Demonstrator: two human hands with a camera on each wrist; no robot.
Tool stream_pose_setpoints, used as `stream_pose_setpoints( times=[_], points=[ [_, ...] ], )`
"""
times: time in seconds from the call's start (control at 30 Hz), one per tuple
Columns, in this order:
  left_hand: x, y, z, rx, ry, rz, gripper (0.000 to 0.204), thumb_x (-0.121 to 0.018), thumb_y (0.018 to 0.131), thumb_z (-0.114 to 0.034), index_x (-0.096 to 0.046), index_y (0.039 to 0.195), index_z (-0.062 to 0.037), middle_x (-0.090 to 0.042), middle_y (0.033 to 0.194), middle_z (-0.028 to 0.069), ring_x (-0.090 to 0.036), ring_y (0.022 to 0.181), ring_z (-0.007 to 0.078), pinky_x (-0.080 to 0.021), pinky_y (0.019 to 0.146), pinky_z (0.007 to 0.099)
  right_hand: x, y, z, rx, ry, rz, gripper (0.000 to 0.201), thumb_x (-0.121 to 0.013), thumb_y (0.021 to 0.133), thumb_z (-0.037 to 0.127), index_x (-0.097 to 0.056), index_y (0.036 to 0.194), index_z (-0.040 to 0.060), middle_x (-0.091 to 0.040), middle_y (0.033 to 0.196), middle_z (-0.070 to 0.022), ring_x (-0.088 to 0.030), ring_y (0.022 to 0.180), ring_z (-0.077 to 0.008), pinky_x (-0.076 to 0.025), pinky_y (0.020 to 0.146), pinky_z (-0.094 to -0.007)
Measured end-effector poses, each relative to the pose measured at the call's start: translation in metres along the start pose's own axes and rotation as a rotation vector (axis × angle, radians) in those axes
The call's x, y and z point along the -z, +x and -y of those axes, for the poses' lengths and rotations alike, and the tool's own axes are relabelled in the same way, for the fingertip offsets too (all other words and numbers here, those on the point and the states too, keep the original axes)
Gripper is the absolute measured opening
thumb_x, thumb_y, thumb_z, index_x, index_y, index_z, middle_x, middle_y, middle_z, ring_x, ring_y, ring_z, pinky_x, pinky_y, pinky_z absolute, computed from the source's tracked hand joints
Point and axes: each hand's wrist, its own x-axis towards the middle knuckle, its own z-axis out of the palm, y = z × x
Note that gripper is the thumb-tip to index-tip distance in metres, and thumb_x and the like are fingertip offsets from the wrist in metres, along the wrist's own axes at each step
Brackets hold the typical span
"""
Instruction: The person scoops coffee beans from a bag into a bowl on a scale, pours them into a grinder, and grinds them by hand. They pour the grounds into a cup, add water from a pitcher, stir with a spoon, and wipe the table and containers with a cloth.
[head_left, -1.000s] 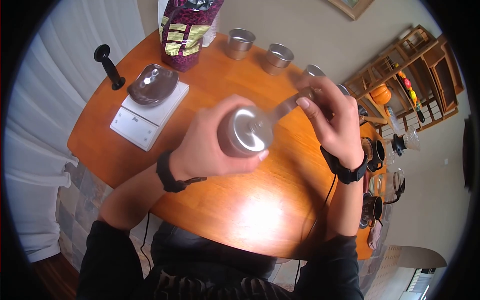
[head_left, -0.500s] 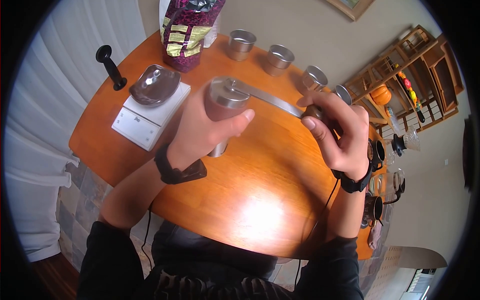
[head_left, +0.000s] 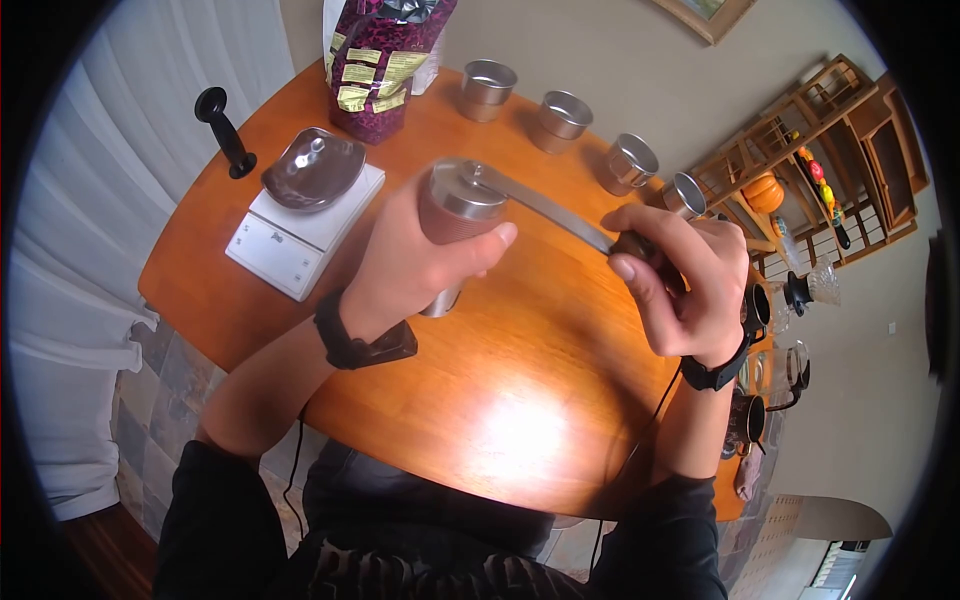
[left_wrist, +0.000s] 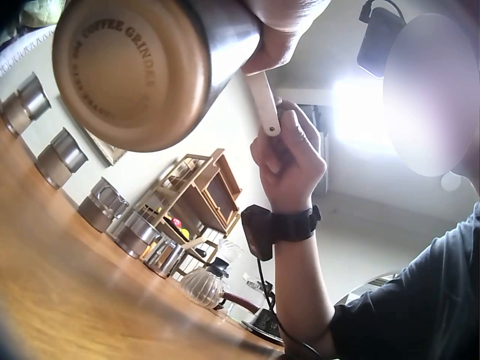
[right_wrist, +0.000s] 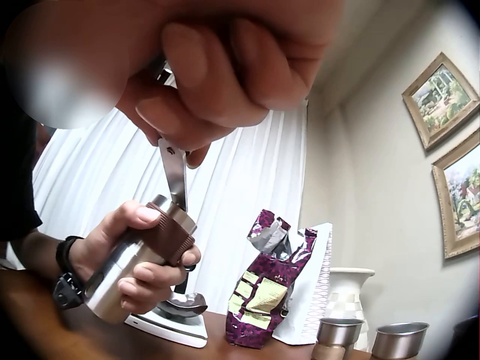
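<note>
My left hand [head_left: 400, 255] is wrapped around a manual coffee grinder [head_left: 466, 192], a steel cylinder with a ribbed brown band, held above the table. From its steel lid a flat crank arm [head_left: 550, 212] reaches right. At the crank's end, thumb and fingers of my right hand [head_left: 700, 280] pinch a dark knob [head_left: 632, 244], mostly covered by them. The left wrist view shows the grinder's base [left_wrist: 127, 75] with "COFFEE GRINDER" lettering. Seen from the right wrist, the grinder [right_wrist: 142, 259] leans, its lid toward the right hand.
On the left, a white scale [head_left: 290, 240] carries a brown dish [head_left: 314, 170], with a black tamper-like tool [head_left: 226, 135] behind. A purple bag [head_left: 375, 110] stands at the back. Several steel cups [head_left: 566, 120] line the far edge. Mugs and a dripper [head_left: 797, 288] stand right.
The grinder has swung from lid-toward-the-head-camera to more upright, shifting left and away. My right hand, still at the knob, has moved right and nearer; the last half second shows little motion.
</note>
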Motion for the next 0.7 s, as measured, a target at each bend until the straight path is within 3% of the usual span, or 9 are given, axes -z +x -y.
stream_pose_setpoints(
  times=[0.1,0.2,0.33,0.43,0.7],
  points=[
    [-0.002,0.006,0.012,-0.038,0.073,-0.059,0.030,-0.080,0.087,-0.013,-0.063,0.110,-0.0026,-0.069,0.089,0.0047,-0.066,0.074,0.0116,-0.053,0.065,0.0300,-0.008,0.006,0.017,0.119,0.070,0.031,0.022,-0.077,0.088,0.020,-0.073,0.097,0.0007,-0.064,0.063,-0.0040,-0.062,0.049,-0.0194,-0.046,0.048,-0.0312],
    [0.000,0.007,0.021,-0.034,0.409,-0.022,0.032,-0.083,0.087,-0.011,-0.061,0.110,-0.0021,-0.067,0.093,0.0042,-0.062,0.081,0.0100,-0.052,0.069,0.0282,-0.020,0.007,0.030,0.173,0.045,0.112,0.025,-0.078,0.090,0.024,-0.073,0.098,0.0015,-0.064,0.063,-0.0027,-0.064,0.050,-0.0202,-0.047,0.048,-0.0314],
    [-0.007,0.002,0.008,0.065,0.392,0.000,0.035,-0.086,0.087,-0.014,-0.061,0.109,-0.0030,-0.068,0.093,0.0042,-0.061,0.081,0.0117,-0.052,0.076,0.0305,-0.019,0.007,0.040,0.170,0.105,0.063,0.033,-0.079,0.089,0.034,-0.074,0.097,0.0023,-0.064,0.061,-0.0018,-0.063,0.048,-0.0186,-0.047,0.047,-0.0295],
    [-0.010,-0.003,0.003,-0.092,0.430,0.045,0.036,-0.086,0.086,-0.015,-0.061,0.109,-0.0029,-0.069,0.093,0.0056,-0.061,0.082,0.0130,-0.052,0.078,0.0310,-0.017,0.006,0.050,0.170,0.124,0.013,0.039,-0.078,0.088,0.041,-0.074,0.098,0.0036,-0.062,0.060,-0.0006,-0.061,0.047,-0.0170,-0.046,0.046,-0.0284],
    [-0.009,-0.008,0.006,-0.190,0.592,0.166,0.041,-0.086,0.082,-0.012,-0.059,0.112,-0.0031,-0.073,0.091,0.0113,-0.074,0.080,0.0271,-0.057,0.072,0.0365,-0.025,0.007,0.060,0.198,0.085,-0.028,0.034,-0.082,0.080,0.035,-0.075,0.102,0.0098,-0.056,0.069,0.0031,-0.058,0.055,-0.0106,-0.042,0.046,-0.0260]
  ],
)
